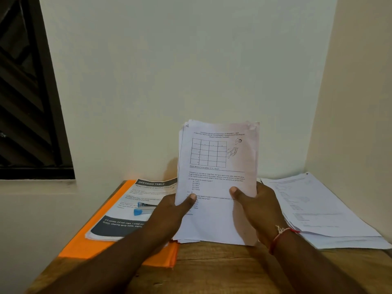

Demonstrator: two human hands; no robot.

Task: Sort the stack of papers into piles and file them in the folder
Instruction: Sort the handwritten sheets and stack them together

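Note:
A stack of printed papers [218,158] stands upright on its bottom edge on the wooden table [222,270]. The top sheet shows a grid table and pen scribbles. My left hand [169,211] grips the stack's left edge, thumb on the front. My right hand [258,206] grips the right edge, thumb also on the front. An orange folder [89,245] lies flat at the left with a pile of sheets headed "DRESSING TABLE" [135,200] on it. Another pile of white papers [318,211] lies at the right.
A blue stapler [144,209] rests on the left pile. The table sits in a corner, with walls behind and to the right. A dark window [27,92] is at the upper left. Bare wood shows at the table's front.

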